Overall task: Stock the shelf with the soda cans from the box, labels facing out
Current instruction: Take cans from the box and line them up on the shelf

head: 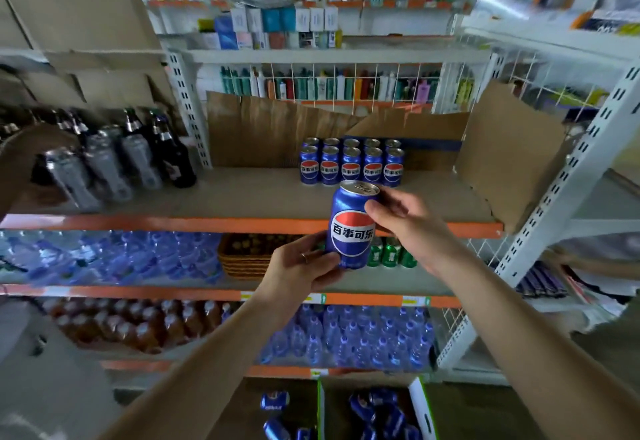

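A shiny blue metal soda can with a red, white and blue round label [352, 224] is held up in the air by both hands, just in front of the orange front edge of the grey shelf board [242, 197]; it stands nearly straight, its label faces the camera, and its silver top is up; the left hand [304, 264] wraps its fingers and thumb round the bottom of the can; the right hand [405, 221] pinches the can near the top rim with curled fingers.

Behind the can, on the shelf board, two rows of the same blue cans [351, 162] stand upright with labels out; a torn brown cardboard sheet [277, 127] stands behind them; dark glass bottles [138, 155] are far to the left of the can, and look blurry.

Below the can, green cans [388, 252] sit just beside a brown woven basket [242, 256]; far below, an open cardboard box [420, 408] holds more blue cans lying on their sides [381, 412].
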